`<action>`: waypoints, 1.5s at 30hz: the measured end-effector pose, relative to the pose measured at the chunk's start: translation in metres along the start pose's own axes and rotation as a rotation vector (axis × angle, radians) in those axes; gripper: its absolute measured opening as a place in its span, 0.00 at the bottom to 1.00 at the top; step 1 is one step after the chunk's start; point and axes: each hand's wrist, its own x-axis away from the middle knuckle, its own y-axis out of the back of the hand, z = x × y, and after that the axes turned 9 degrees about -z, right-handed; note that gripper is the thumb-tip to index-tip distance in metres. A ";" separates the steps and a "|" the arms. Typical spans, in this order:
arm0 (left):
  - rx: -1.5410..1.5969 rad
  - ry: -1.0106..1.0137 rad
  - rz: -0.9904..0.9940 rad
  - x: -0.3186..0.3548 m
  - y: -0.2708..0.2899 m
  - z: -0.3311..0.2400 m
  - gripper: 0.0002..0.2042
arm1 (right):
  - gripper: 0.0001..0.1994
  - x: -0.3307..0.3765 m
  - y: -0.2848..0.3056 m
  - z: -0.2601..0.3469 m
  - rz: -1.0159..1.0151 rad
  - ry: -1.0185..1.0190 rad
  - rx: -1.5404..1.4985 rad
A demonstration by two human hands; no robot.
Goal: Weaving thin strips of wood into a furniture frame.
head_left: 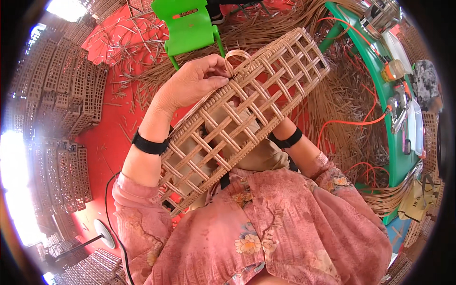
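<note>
A long woven rattan lattice basket [266,90] lies slanted across my lap, its far end pointing up and right. My left hand [192,83] rests on the basket's upper left rim, fingers pinching a thin cane strip that loops up in an arch [237,56] at the edge. My right hand is hidden under or behind the basket; only the right wrist with a black band [286,139] shows below the lattice. A matching black band [148,145] circles my left wrist.
A bright green plastic chair [187,26] stands ahead on the red floor. Loose cane strips [351,95] pile to the right. A green table [380,90] with tools and an orange cable runs along the right. Stacks of finished lattice baskets [66,104] line the left.
</note>
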 end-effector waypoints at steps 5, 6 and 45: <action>-0.027 0.047 0.000 0.002 -0.001 -0.004 0.13 | 0.35 -0.004 0.014 -0.010 -0.027 0.049 0.211; -0.062 0.040 -0.004 0.002 -0.001 -0.006 0.13 | 0.33 -0.005 0.014 -0.010 -0.026 0.073 0.292; -0.322 0.130 -0.142 0.021 0.032 -0.058 0.14 | 0.17 -0.007 0.024 0.008 -0.319 -0.124 0.226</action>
